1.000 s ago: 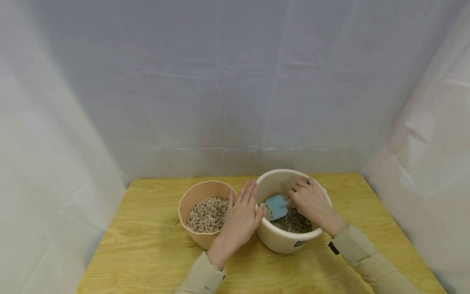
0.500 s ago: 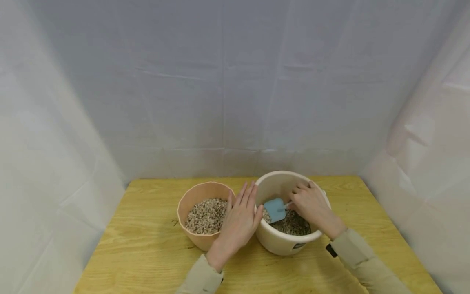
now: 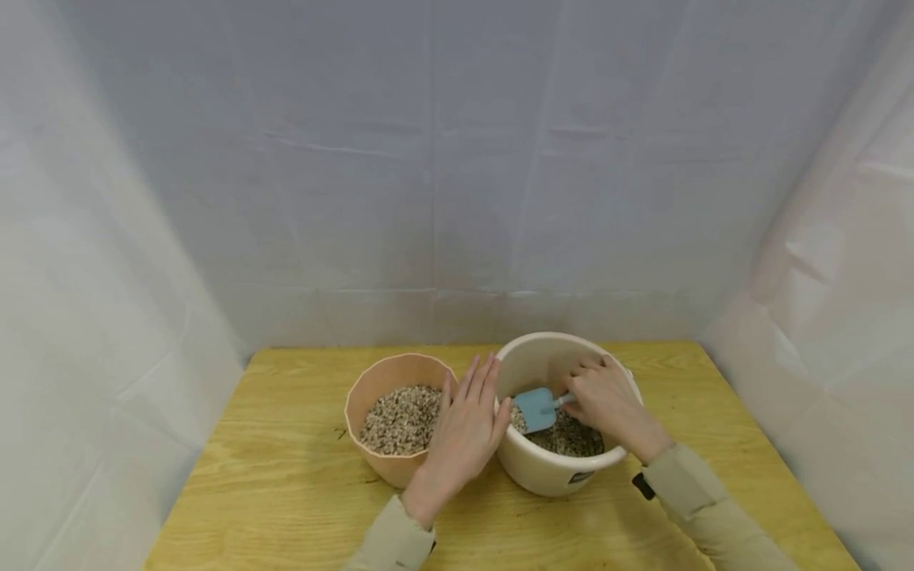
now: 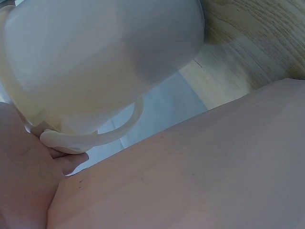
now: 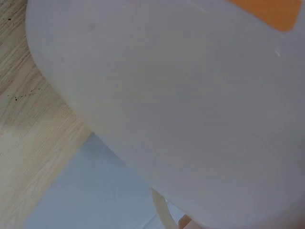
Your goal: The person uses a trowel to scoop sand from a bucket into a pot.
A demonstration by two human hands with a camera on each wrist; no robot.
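Observation:
A cream bucket [image 3: 543, 473] holds gravel [image 3: 571, 438] on the wooden table. My right hand [image 3: 580, 396] reaches into it and grips the handle of a blue scoop [image 3: 537, 408], whose blade lies on the gravel by the left wall. To its left stands a peach bowl [image 3: 371, 388], also holding gravel [image 3: 401, 419]. My left hand [image 3: 477, 396] lies with straight fingers between the two vessels, against the bucket's left rim. In the left wrist view the bucket [image 4: 95, 57] and bowl wall [image 4: 200, 171] fill the frame. The right wrist view shows only the bucket's side [image 5: 181, 95].
The wooden table [image 3: 286, 476] has bare surface to the left, right and front of the vessels. White sheeting [image 3: 457, 159] hangs close behind and along both sides of the table.
The scoop and my right hand have shifted only slightly inside the bucket. My left hand stays between the vessels.

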